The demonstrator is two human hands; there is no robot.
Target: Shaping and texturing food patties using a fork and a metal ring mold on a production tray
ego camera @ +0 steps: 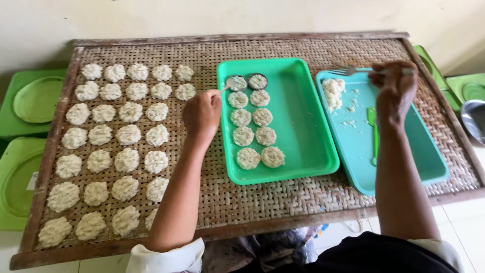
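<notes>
My left hand [202, 114] grips a spoon [231, 84] whose bowl rests on a round rice cake at the far end of the green tray [303, 131]. That tray holds two columns of round white rice cakes [254, 136], the two farthest sitting in dark ring moulds [257, 81]. My right hand [393, 87] holds a metal fork [348, 71] above the teal tray [404, 146]. A small heap of cooked rice [332, 92] lies in the teal tray's far left corner, with scattered grains nearby.
Both trays sit on a woven bamboo mat [252, 202] with a wooden frame. Several rows of rice cakes [116, 146] cover its left part. A green utensil [374, 134] lies in the teal tray. Green plates [35, 98] stand left, a metal bowl [475, 119] right.
</notes>
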